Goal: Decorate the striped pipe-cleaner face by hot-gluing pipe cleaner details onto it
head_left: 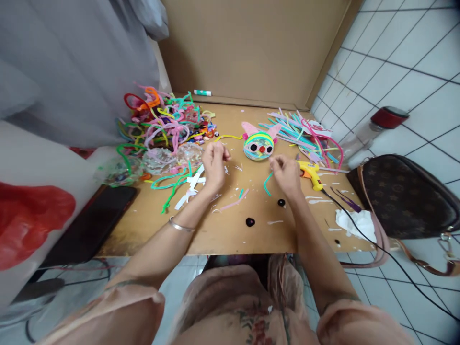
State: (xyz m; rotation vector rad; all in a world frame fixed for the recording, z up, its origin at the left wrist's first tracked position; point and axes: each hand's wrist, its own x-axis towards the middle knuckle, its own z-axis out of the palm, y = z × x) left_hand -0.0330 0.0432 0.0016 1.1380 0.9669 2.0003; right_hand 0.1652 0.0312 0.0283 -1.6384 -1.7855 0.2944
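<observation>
A round craft ball with a face (259,147) stands upright between and beyond my hands. It has pink pipe-cleaner ears, black eyes, a red nose and yellow and teal bands. My left hand (215,164) is closed above the table, left of the ball; what its curled fingers hold, if anything, is hidden. Also closed, my right hand (286,176) hovers at the ball's lower right with fingertips pinched. A bent teal pipe cleaner (267,186) lies by those fingertips; I cannot tell whether they touch it. Beside that hand is a yellow glue gun (312,175).
Tangled pipe cleaners (168,115) pile up at the left, near a clear plastic ball (158,159) and a black phone (97,218). Straight pipe cleaners (294,132) lie back right. A brown bag (408,196), a bottle (373,127) and the gun's cord (354,223) occupy the right.
</observation>
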